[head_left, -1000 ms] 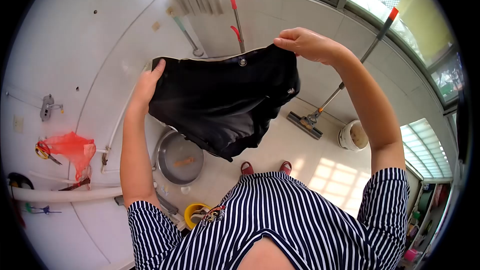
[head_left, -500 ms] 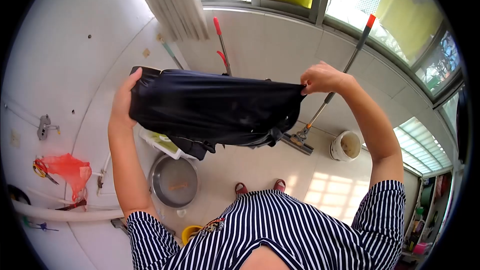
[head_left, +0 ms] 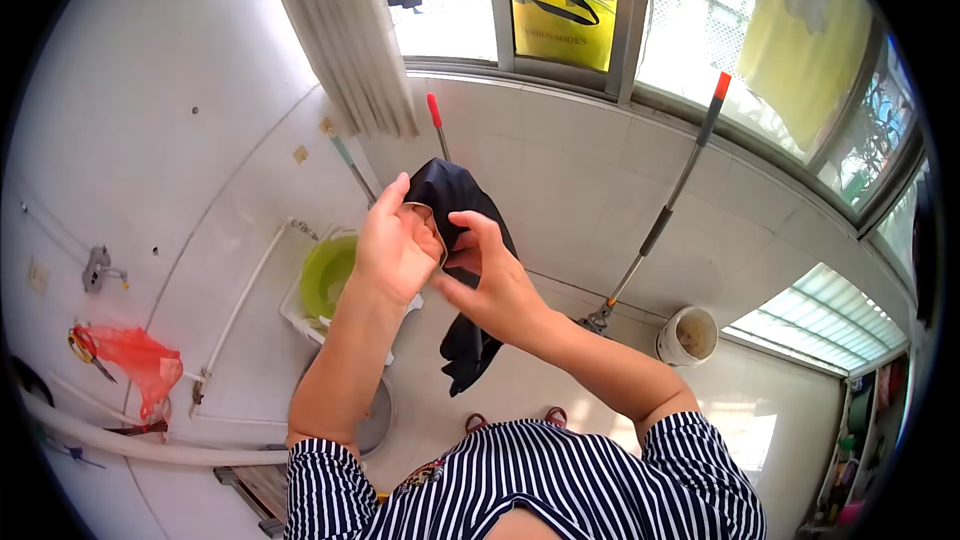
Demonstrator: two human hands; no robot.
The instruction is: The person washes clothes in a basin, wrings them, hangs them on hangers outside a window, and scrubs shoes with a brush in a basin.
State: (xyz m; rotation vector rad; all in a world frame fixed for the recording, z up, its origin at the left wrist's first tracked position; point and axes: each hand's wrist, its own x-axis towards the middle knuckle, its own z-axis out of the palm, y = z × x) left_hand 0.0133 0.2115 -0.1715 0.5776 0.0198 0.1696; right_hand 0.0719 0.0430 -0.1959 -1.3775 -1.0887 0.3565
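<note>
A black cloth garment [head_left: 468, 202] hangs bunched in front of me, its lower end dangling above the floor. My left hand [head_left: 398, 245] is at its light-edged opening, palm turned up and fingers curled at the edge. Close on its right, my right hand [head_left: 487, 275] has its thumb and fingers bent around the same edge of the garment. The two hands nearly touch. Parts of the fingers are hidden by the cloth and by each other.
A green basin [head_left: 328, 275] and a partly hidden metal basin [head_left: 377, 420] stand at left. A mop [head_left: 655, 230] leans on the wall beside a white bucket [head_left: 688, 337]. A red bag [head_left: 135, 360] and scissors [head_left: 90, 352] hang on the left wall.
My hands have come together from the two ends of the stretched garment, which now hangs folded downward. The view has tilted up towards the window, and the green basin shows more.
</note>
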